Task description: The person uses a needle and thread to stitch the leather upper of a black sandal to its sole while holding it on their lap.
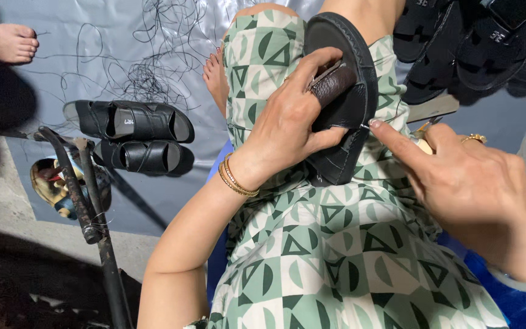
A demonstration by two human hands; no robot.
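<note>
Gripping the black sandal (343, 116), left hand (290, 125); right hand (467, 176) at its edge.

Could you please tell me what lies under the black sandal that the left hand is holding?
Under the black sandal is the green patterned dress over the person's lap. The left hand presses the sandal's brown strap. The sandal's underside is hidden.

Left hand: my left hand (290, 125) grips the black sandal (342, 100) on my lap.
Right hand: my right hand (467, 176) touches its edge by fingertip.
</note>
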